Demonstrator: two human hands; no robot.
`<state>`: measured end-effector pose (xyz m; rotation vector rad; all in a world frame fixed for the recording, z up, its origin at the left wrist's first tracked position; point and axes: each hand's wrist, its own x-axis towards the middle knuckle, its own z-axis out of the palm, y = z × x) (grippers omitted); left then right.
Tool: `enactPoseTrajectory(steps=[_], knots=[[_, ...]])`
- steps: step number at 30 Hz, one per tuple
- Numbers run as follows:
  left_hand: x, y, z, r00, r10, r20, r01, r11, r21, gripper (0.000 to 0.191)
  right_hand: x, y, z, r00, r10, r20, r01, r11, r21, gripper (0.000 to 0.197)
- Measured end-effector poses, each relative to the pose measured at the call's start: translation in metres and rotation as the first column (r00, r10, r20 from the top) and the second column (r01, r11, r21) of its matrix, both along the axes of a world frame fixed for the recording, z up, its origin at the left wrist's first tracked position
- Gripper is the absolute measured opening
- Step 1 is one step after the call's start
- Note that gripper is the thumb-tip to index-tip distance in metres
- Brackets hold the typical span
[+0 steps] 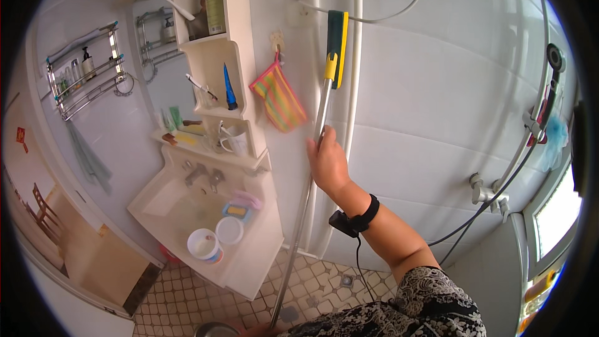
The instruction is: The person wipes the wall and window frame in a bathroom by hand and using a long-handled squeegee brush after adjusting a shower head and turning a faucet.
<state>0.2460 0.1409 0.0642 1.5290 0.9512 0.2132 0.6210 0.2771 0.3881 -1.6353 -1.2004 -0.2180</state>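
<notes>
My right hand (329, 164) grips the metal pole (299, 224) of a long-handled scrubber, with a black band and cabled box on the wrist. At the pole's upper end, the scrubber's green and yellow head (336, 49) stands upright in front of a white wall pipe (354, 103); contact with the wall cannot be made out. Low at the picture's edge, my left hand (257, 330) is around the pole's lower part, mostly cut off. Beside it shows the rim of a metal basin (217, 329).
To the left, a washbasin (252, 262) bears an open white tub (203, 245), its lid (230, 230) and a soap dish (237, 212). A striped cloth pouch (281, 98) hangs near the pole. A cable (398, 16) crosses the wall behind the head. At right are a shower hose (503, 187) and mixer (489, 195).
</notes>
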Motion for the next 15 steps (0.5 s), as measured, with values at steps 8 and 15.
enactPoseTrajectory(steps=[8, 15], knots=[[-0.072, -0.022, 0.078, 0.971, 0.234, 0.046, -0.23, 0.969, -0.086, 0.027, -0.009, 0.003, -0.022, 0.978, 0.202, -0.055, -0.199, 0.979, 0.043, 0.062], [-0.13, -0.049, 0.105, 0.824, 0.541, 0.165, -0.424, 0.785, -0.452, 0.028, -0.033, 0.025, -0.001, 0.844, 0.411, -0.344, -0.346, 0.908, 0.237, 0.06]])
